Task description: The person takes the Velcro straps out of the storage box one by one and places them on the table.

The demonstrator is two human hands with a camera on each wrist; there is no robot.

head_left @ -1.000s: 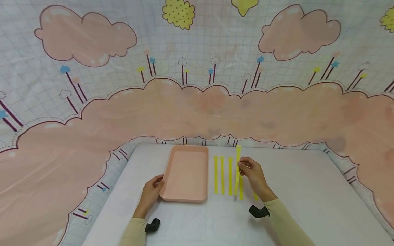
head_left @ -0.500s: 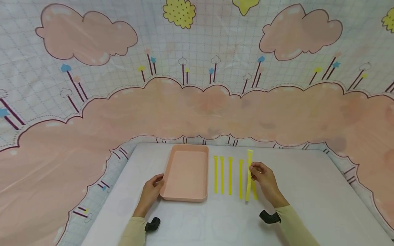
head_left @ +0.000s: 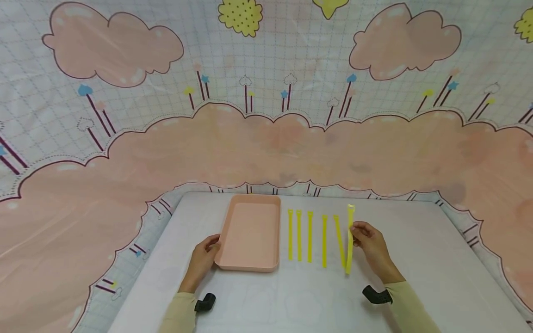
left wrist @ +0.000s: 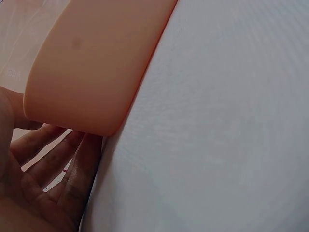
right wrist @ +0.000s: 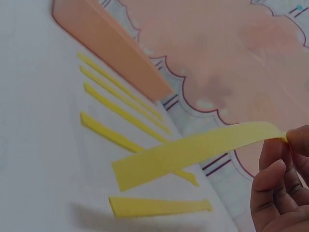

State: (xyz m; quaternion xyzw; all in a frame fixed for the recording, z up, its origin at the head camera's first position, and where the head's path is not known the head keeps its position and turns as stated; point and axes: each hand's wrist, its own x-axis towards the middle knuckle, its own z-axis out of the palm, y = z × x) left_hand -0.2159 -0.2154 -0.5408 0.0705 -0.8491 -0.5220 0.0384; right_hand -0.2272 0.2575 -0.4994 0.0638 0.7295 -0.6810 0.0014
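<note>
In the head view, my right hand [head_left: 374, 247] pinches a yellow cable strap [head_left: 350, 245] with a wider head, at the right end of a row of similar straps. The right wrist view shows the held strap [right wrist: 193, 152] bending away from the fingertips above the table. Beneath its free end lies another yellow strap [right wrist: 159, 206]. My left hand [head_left: 201, 260] touches the left side of a peach tray [head_left: 276, 240], near its front corner. Seen from the left wrist, the fingers [left wrist: 58, 154] reach against the outer wall of the tray [left wrist: 91, 67].
Several yellow straps [head_left: 310, 236] lie side by side between tray and right hand, the rightmost one [head_left: 339, 240] slanted. All rest on a white table [head_left: 300, 300]. A patterned cloth [head_left: 258, 143] with clouds hangs behind the table's far edge.
My right hand has moved rightward with the held strap, past two straps lying in the row, so these now show fully. The left hand and the tray stay in place.
</note>
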